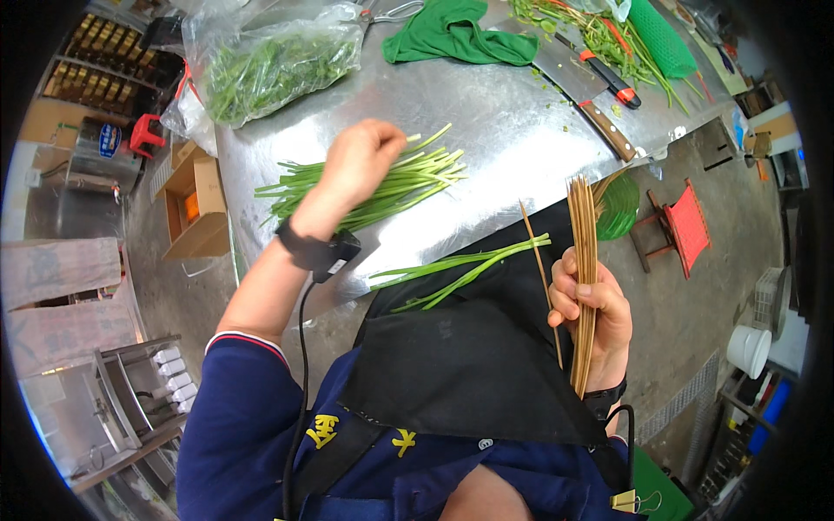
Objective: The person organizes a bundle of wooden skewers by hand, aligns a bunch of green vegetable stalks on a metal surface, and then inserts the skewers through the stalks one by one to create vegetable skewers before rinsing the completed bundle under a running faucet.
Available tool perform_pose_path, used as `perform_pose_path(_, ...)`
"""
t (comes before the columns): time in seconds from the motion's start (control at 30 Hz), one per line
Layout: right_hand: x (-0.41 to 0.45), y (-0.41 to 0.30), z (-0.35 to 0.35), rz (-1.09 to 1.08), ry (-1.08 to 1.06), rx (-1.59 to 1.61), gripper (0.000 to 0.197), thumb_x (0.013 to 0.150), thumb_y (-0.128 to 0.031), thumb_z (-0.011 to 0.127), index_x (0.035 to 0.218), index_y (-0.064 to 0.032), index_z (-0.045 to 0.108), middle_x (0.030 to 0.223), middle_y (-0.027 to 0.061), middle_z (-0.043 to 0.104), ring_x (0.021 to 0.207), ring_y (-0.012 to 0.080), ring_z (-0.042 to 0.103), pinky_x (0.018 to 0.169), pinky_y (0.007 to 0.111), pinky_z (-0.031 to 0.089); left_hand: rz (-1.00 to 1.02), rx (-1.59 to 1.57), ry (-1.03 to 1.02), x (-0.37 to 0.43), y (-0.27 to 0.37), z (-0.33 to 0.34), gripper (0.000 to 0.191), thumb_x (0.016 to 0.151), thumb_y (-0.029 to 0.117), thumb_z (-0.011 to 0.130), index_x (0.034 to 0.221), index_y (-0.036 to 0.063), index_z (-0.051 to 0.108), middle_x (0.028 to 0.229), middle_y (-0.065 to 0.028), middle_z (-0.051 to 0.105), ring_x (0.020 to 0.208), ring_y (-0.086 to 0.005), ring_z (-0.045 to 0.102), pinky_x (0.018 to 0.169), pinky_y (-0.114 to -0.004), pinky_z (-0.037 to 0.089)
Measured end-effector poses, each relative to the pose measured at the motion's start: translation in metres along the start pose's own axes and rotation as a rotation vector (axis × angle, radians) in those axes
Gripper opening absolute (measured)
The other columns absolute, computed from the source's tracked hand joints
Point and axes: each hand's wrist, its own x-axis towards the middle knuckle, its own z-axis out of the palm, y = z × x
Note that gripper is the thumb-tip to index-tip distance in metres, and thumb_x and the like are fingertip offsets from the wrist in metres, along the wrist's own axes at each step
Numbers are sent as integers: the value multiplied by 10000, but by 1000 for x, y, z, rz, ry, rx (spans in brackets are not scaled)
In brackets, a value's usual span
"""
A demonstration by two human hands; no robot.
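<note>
My left hand (365, 159) is over a pile of cut green stalks (417, 179) on the steel table, its fingertips at the end of one pale stalk; whether they pinch it is hard to tell. A bundle of thin wooden skewers (584, 260) is upright in my right hand (599, 303). The same hand also holds a single skewer (541, 280) apart from the bundle. Several green stalks (469, 260) are threaded on that skewer by their pale ends and extend left over the black apron and the table edge.
On the steel table (508, 130), a plastic bag of leafy greens (280, 71) lies back left. A green cloth (456, 36), a cleaver (606, 130), an orange-and-black-handled knife (609, 78) and stalk trimmings (625, 52) lie towards the back. A red stool (687, 228) stands right, a cardboard box (202, 208) left.
</note>
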Motion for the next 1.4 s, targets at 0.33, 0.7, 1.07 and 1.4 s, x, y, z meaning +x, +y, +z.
perform_pose_path(0.33, 0, 2, 0, -15, 36, -7, 274, 677, -89, 535, 912, 13, 437, 655, 35, 398, 520, 98, 440, 532, 277, 544, -68, 62, -53, -3, -12, 29, 199, 761, 207, 584, 826, 33, 656, 828, -111, 592, 770, -261, 569, 692, -336, 436)
perform_pose_path(0.7, 1, 0, 4, 0, 41, -44, 282, 669, -85, 549, 909, 12, 437, 653, 35, 421, 528, 108, 466, 503, 250, 518, 70, -566, 191, -8, 23, -13, 85, 819, 62, 534, 875, 1, 550, 743, -56, 568, 650, -122, 523, 610, -253, 429)
perform_pose_path(1.07, -7, -3, 26, -4, 23, -274, 303, 713, -96, 609, 959, -1, 458, 773, 54, 503, 638, 126, 567, 529, 211, 496, -172, -1057, -475, -47, 108, -28, 223, 903, 246, 466, 951, 45, 549, 673, 36, 488, 527, 4, 344, 459, -132, 254)
perform_pose_path(1.4, -13, 1, 23, 38, -93, -171, 206, 741, -58, 571, 917, 8, 485, 743, 56, 505, 584, 125, 556, 557, 263, 510, -300, -1190, -519, -43, 113, -19, 172, 856, 175, 539, 882, 18, 602, 691, -2, 565, 535, -23, 412, 466, -148, 310)
